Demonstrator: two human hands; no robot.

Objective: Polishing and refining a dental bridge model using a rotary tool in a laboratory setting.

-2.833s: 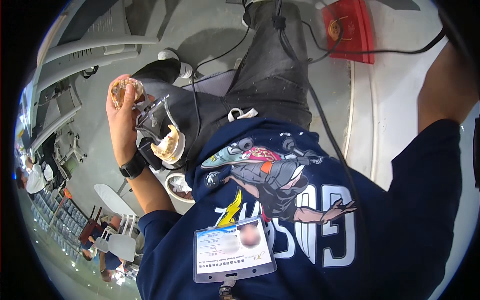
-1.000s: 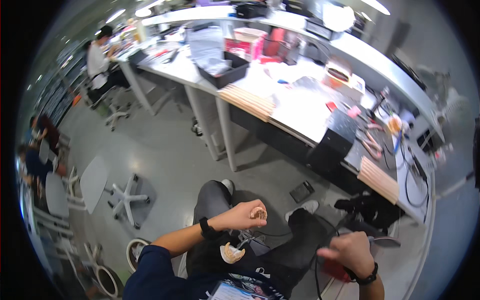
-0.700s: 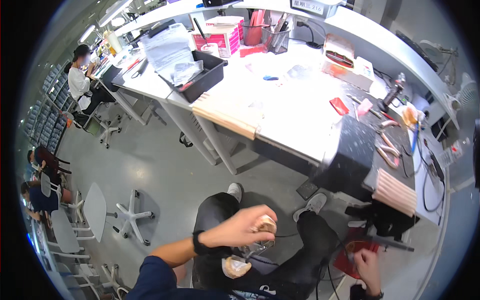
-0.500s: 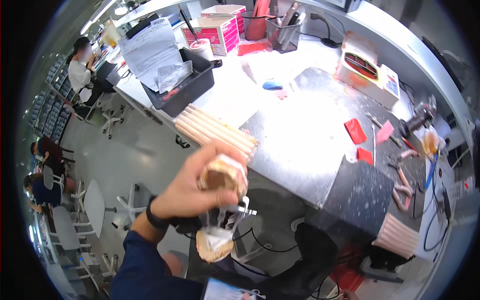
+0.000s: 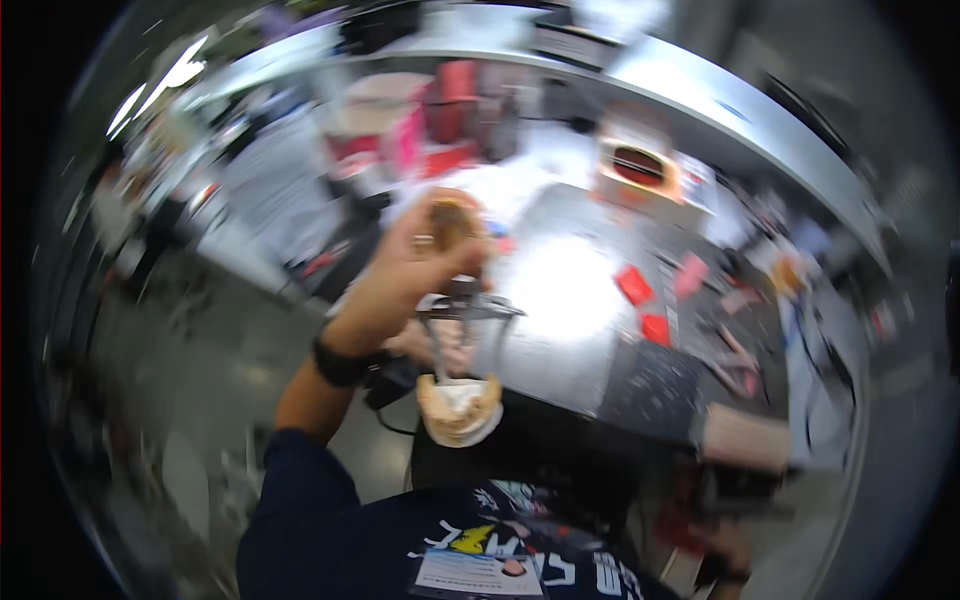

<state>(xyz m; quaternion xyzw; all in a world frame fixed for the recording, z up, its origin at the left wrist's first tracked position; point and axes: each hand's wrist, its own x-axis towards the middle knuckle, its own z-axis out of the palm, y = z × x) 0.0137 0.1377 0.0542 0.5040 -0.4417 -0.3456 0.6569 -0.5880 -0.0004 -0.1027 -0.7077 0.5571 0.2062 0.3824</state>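
Observation:
My left hand [image 5: 425,240] is raised over the desk's left part, its fingers and thumb wrapped round the upper half of a dental articulator. In that grip sits a tan plaster dental cast [image 5: 452,225]. Below it the articulator's metal frame [image 5: 490,308] hangs down, swung wide apart. At its lower end is a second, horseshoe-shaped dental cast [image 5: 462,412] with a white plaster base, in front of my body. Far down at the lower right, beside the desk, my right hand [image 5: 735,545] shows only as a blur; its fingers cannot be made out.
On the grey work mat [image 5: 560,350] lie red wax pieces [image 5: 640,285] and several hand tools [image 5: 735,360]. A stained white device [image 5: 640,165] with a dark opening stands at the back. Pink wax sticks [image 5: 745,437] lie at the right front, and a dark tray [image 5: 340,270] at the left.
My view has swung, and the picture is smeared. My left hand has risen with the articulator, whose lower cast has turned and now shows its tooth arch. My right hand shows more at the lower right.

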